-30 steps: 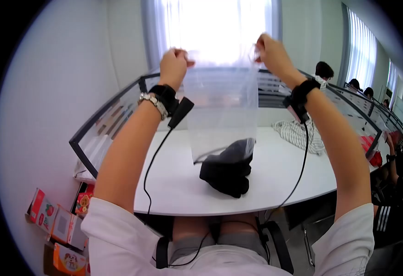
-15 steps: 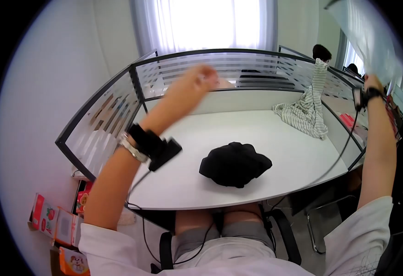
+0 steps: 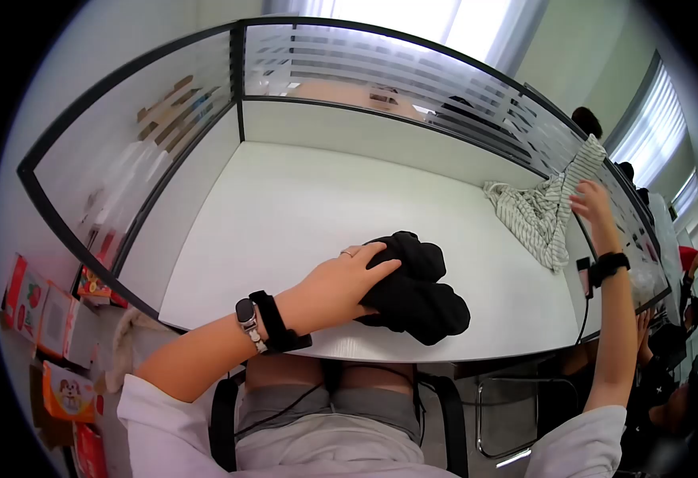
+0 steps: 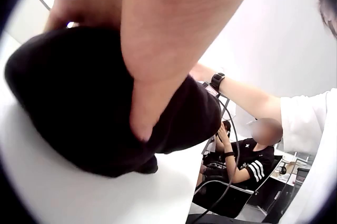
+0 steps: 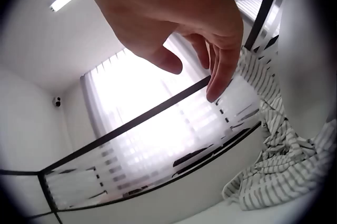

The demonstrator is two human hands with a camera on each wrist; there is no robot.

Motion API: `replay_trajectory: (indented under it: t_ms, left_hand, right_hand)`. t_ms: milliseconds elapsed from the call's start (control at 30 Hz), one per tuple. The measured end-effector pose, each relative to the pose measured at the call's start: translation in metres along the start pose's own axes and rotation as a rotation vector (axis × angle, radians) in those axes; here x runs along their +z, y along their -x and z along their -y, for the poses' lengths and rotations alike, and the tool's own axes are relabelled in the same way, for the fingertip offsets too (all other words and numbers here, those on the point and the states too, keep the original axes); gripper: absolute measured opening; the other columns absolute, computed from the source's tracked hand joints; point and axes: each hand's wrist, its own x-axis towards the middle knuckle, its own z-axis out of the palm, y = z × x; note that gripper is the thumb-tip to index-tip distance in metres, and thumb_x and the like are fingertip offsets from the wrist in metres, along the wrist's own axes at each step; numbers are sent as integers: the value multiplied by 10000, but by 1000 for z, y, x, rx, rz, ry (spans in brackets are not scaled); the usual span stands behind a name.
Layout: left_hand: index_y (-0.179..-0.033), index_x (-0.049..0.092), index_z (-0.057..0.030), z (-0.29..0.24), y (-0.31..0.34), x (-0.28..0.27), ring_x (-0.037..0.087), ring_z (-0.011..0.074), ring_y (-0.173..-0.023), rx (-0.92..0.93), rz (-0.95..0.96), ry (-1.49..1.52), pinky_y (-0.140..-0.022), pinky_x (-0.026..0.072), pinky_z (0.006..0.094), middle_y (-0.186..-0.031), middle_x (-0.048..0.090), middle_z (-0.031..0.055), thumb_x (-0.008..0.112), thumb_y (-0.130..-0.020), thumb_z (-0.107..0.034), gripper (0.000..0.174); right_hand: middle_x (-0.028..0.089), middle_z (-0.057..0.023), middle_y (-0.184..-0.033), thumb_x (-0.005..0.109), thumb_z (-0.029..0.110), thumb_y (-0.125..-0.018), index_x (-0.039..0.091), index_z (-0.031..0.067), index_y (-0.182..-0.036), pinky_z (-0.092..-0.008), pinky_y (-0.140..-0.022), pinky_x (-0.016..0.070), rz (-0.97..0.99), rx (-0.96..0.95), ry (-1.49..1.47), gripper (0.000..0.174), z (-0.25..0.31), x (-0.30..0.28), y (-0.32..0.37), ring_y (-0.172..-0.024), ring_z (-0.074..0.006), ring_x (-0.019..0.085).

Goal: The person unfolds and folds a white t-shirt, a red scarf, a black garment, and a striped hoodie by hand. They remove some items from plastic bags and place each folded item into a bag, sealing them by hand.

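A bundled black cloth (image 3: 419, 291) lies near the desk's front edge, my left hand (image 3: 341, 287) over its left side. In the left wrist view my thumb lies along the near side of the black cloth (image 4: 73, 103) and the other fingers reach its far side. My right hand (image 3: 596, 209) is raised at the right partition, beside a grey-and-white striped cloth (image 3: 528, 217) that hangs partly over it. The right wrist view shows the right hand (image 5: 179, 29) with loosely bent fingers, holding nothing. A pale translucent sheet (image 5: 305, 61) stands right of it, blurred.
Framed partitions (image 3: 397, 119) surround the white desk (image 3: 325, 191) at the back and sides. Red and white boxes (image 3: 54, 323) stand on the floor at the left. A person in black (image 4: 247, 161) sits off to the right, near a metal-framed chair (image 3: 516, 406).
The clear plastic bag, earlier lifted off the black cloth and swung right by my right hand, has left that hand's grip. My left hand has come down onto the black cloth. The head view has tilted.
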Motion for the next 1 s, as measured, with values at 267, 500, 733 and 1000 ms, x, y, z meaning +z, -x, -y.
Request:
replay_trajectory:
  t_ms: [267, 500, 733, 1000]
  left_hand:
    - [-1351, 576, 23, 37, -9, -27, 646, 211, -1145, -647, -250, 1260, -983, 499, 343, -1271, 674, 146, 573, -1038, -412, 536]
    - [-1355, 520, 60, 97, 28, -1, 582, 287, -1211, -782, -353, 1202, -1024, 483, 369, -1345, 572, 159, 604, -1005, -312, 517]
    - [-1357, 507, 1, 4, 71, -27, 399, 449, -1359, -322, -282, 164, -1147, 337, 476, -1463, 394, 265, 713, -911, -379, 621]
    - [-1446, 412, 60, -31, 78, -15, 443, 413, -1316, -215, -208, 4, -1144, 308, 495, -1451, 422, 248, 785, -832, -436, 872]
  right_hand:
    - [508, -172, -1452, 405, 492, -1083, 334, -9, -1549, -389, -1097, 425, 1197, -107, -42, 687, 64, 212, 150, -1312, -252, 522]
    - [601, -91, -1333, 604, 430, -1011, 483, 23, -1468, -315, -992, 459, 1152, 172, 137, 624, 68, 255, 149, -1205, -157, 557]
    - [663, -68, -1274, 479, 403, -1073, 603, 16, -1315, -333, -1005, 488, 917, 779, -576, 474, 3, 290, 166, -1126, -181, 639]
    - [667, -50, -1212, 522, 252, -1049, 574, 21, -1304, -312, -922, 540, 1013, 708, -568, 348, 36, 287, 205, -1053, -146, 667]
